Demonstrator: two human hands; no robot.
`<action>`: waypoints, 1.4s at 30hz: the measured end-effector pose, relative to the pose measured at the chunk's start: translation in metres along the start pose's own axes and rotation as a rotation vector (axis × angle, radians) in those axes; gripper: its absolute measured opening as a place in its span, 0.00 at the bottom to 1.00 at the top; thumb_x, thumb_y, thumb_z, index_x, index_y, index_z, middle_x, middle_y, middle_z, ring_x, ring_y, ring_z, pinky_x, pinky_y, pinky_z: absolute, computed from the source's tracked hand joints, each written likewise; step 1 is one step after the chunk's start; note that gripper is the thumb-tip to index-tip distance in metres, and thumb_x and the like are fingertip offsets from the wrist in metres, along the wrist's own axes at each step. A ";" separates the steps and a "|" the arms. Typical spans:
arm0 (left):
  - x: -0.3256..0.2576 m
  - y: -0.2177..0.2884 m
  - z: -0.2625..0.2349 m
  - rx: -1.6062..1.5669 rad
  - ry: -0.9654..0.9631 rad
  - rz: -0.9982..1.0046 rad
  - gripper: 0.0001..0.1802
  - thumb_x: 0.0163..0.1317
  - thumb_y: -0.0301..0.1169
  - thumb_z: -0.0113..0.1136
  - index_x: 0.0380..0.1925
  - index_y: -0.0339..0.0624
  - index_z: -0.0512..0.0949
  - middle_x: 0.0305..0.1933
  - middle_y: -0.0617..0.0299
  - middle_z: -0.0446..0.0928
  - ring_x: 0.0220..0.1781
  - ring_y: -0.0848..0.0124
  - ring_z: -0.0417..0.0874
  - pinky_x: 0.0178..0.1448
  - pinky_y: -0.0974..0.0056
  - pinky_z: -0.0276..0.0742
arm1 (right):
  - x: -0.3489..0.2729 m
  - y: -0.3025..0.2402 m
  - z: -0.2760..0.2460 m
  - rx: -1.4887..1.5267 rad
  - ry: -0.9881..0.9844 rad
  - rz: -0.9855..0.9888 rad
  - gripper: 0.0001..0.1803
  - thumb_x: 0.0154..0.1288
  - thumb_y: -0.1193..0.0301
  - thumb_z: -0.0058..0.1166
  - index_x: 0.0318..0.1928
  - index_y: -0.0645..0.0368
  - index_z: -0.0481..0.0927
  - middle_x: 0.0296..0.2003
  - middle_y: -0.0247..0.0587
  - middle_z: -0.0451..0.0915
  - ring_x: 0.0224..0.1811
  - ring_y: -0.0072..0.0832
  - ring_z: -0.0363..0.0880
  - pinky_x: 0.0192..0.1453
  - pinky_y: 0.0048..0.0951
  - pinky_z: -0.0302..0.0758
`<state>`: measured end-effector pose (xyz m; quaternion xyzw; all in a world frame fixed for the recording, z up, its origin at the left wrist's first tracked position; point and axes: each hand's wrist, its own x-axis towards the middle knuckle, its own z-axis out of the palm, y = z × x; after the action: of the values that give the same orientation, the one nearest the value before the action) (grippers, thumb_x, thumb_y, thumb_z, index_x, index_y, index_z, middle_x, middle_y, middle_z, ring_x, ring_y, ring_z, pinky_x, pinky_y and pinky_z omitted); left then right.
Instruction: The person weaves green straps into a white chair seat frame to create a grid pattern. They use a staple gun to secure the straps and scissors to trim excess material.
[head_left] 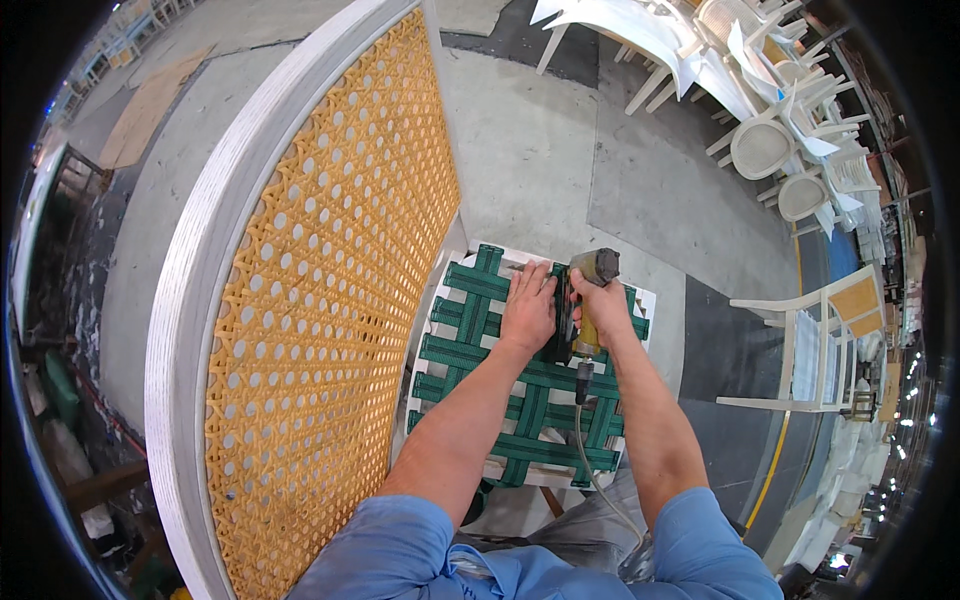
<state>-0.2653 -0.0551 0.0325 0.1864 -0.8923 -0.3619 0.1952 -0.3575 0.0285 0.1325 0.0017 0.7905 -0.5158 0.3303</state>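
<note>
A pneumatic staple gun [598, 264] with a yellowish body and dark end is in my right hand [606, 308], fingers wrapped round its grip. Its dark magazine side points down over the chair seat. From the grip's lower end a thin air hose [581, 440] trails toward my lap. Beside the gun, my left hand [530, 315] lies flat on the webbing with fingers stretched toward the seat's far edge. Dark green elastic webbing [465, 352] criss-crosses the white seat frame [640, 297] in a woven grid. What lies under the gun's nose is hidden.
Close at left rises the chair's tall back, a woven cane panel [330, 270] in a whitish wooden frame [180, 300]. Another pale chair [800, 405] lies at right. Stacked white chairs [762, 148] stand at the far right. A cardboard sheet [150, 115] lies far left.
</note>
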 end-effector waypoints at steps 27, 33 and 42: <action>-0.194 0.086 -0.046 -0.632 -0.115 -0.261 0.17 0.73 0.28 0.50 0.57 0.35 0.77 0.40 0.51 0.85 0.41 0.61 0.87 0.50 0.60 0.82 | -0.362 0.081 -0.279 0.260 0.492 0.104 0.19 0.72 0.54 0.56 0.50 0.56 0.77 0.35 0.40 0.84 0.15 0.23 0.73 0.17 0.25 0.71; -0.267 0.090 -0.067 -0.889 -0.795 -0.867 0.22 0.74 0.37 0.52 0.62 0.38 0.71 0.43 0.50 0.82 0.35 0.61 0.86 0.42 0.58 0.83 | -0.462 0.188 -0.329 0.318 0.671 0.156 0.18 0.69 0.56 0.60 0.48 0.56 0.78 0.35 0.38 0.82 0.25 0.25 0.76 0.24 0.28 0.74; -0.278 0.063 -0.073 -0.933 -0.695 -1.448 0.57 0.64 0.51 0.65 0.78 0.54 0.34 0.79 0.46 0.48 0.73 0.39 0.62 0.70 0.31 0.61 | -0.490 0.333 -0.316 0.719 0.634 0.306 0.22 0.64 0.56 0.67 0.51 0.53 0.77 0.41 0.37 0.79 0.30 0.31 0.79 0.31 0.35 0.79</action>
<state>-0.0046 0.0765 0.0667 0.4816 -0.3309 -0.7535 -0.3014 -0.0247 0.6083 0.1976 0.3878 0.6148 -0.6754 0.1242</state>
